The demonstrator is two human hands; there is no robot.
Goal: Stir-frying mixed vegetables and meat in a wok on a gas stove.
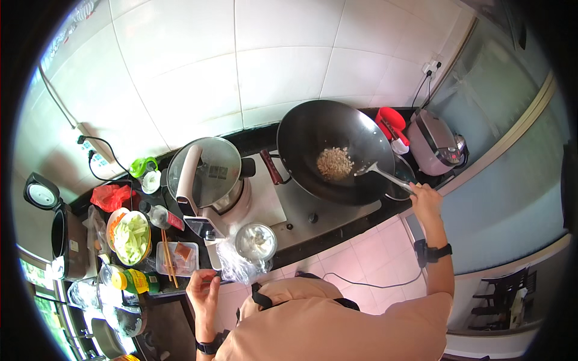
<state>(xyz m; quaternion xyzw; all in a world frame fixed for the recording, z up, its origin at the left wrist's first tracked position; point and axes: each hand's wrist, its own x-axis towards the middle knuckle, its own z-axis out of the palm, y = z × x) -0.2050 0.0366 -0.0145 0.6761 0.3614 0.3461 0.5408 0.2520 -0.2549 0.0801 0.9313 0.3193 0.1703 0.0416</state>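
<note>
My right hand [425, 201] grips the handle of a metal spatula [390, 175], whose blade rests inside a large black wok [307, 131] beside a heap of browned minced food [335, 163]. Empty and with its fingers curled, my left hand [204, 282] is held at the counter's front edge. Close to it lie a clear plastic tray [192, 269] with pieces of food, wooden chopsticks [170, 257] across that tray, and a crumpled plastic bag [235, 261] by a round metal bowl [255, 242]. The wok stands on the right part of the stove [298, 212].
A glass-lidded pot [216, 158] stands left of the wok. Further left are a bowl of sliced green vegetables [131, 237], a bottle [160, 216] and a yellow-capped container [135, 280]. A red plastic scoop [390, 122] and a rice cooker [431, 140] stand at right. A cable [375, 285] hangs by my right wrist.
</note>
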